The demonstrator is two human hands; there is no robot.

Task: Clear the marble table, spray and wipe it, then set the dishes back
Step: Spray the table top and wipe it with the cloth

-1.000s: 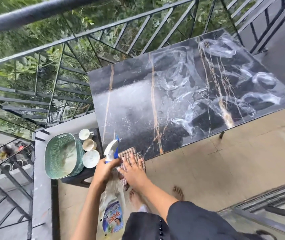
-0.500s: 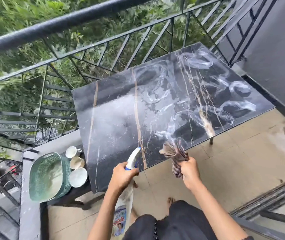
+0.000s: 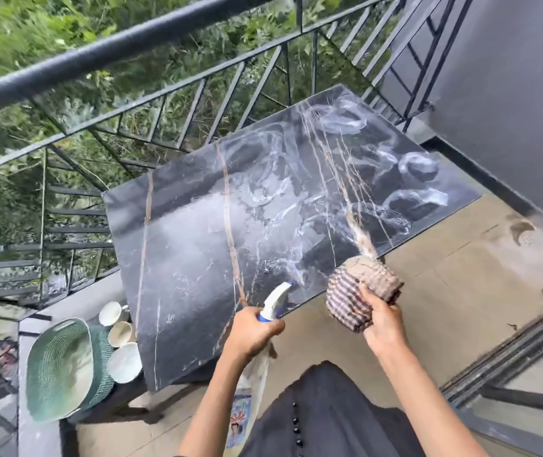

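The black marble table [image 3: 197, 245] with tan veins is bare and streaked with white foamy rings, mostly on its right half. My left hand [image 3: 252, 333] grips the neck of a spray bottle [image 3: 275, 301] just below the table's near edge; its white nozzle points up and its clear body hangs below my hand. My right hand [image 3: 384, 324] holds a bunched checked cloth [image 3: 352, 291] in the air just off the table's near right edge, apart from the marble.
A green woven basket [image 3: 62, 367], two cups [image 3: 112, 313] and a white bowl [image 3: 125, 362] sit on a low dark stand left of the table. A black metal railing [image 3: 164, 103] runs behind the table. A grey wall [image 3: 510, 94] stands at the right.
My right hand has carried the cloth from the table's near left corner to the right and gathered it into a ball. The view has swung, and my left hand kept hold of the bottle.
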